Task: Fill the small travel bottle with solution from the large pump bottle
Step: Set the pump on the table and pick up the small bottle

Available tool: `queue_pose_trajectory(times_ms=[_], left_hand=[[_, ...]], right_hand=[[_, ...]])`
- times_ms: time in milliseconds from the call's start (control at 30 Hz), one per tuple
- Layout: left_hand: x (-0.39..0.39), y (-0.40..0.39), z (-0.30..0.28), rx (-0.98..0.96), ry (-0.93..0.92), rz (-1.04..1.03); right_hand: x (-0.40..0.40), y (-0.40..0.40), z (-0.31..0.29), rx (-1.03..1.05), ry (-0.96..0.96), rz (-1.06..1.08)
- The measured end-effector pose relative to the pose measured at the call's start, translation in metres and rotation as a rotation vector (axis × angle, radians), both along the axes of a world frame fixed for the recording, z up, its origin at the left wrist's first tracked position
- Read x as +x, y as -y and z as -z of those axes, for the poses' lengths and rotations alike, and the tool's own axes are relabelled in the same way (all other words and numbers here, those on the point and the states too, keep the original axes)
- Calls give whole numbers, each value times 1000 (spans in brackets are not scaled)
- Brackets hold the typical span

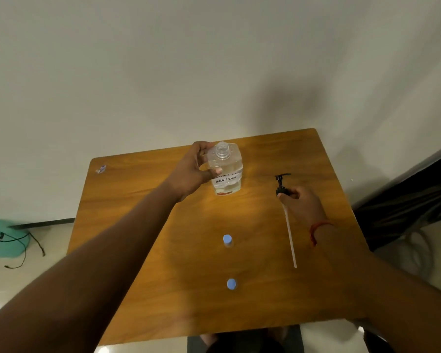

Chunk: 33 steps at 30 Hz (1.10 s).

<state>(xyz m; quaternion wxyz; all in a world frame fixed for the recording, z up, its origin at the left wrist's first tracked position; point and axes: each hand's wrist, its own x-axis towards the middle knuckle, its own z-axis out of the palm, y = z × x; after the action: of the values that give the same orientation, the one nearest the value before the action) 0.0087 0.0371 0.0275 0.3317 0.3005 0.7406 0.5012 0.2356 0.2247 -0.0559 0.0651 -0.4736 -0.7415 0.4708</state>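
Clear plastic, the large bottle [225,169] stood uncapped at the far middle of the wooden table [138,200], the left hand [194,171] curled round its shoulder. To its right, the right hand [302,202] pinched the black pump head [281,184], whose white tube [290,238] lay on the table, pointing near. Two small blue-capped bottles [227,240] [231,284] stood nearer, untouched.

1. The left hand [192,169] covers part of the big bottle [225,169], and its label's top line is too blurry to read.
2. The right hand [302,202] hides part of the pump [282,186].
3. The two blue-capped things [227,240] are too small to tell apart.
4. The green tub [3,238] is cut off by the left edge.
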Motion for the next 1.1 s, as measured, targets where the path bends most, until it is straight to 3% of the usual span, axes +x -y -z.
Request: queue_pose_trajectory(times_ms=[400,1100], left_hand=[[3,-10,36,-54,29,36],[5,-1,68,-105,91,73]], right_hand=[[27,-18,56,-75,344,-48],[32,-21,73,-108,360,15]])
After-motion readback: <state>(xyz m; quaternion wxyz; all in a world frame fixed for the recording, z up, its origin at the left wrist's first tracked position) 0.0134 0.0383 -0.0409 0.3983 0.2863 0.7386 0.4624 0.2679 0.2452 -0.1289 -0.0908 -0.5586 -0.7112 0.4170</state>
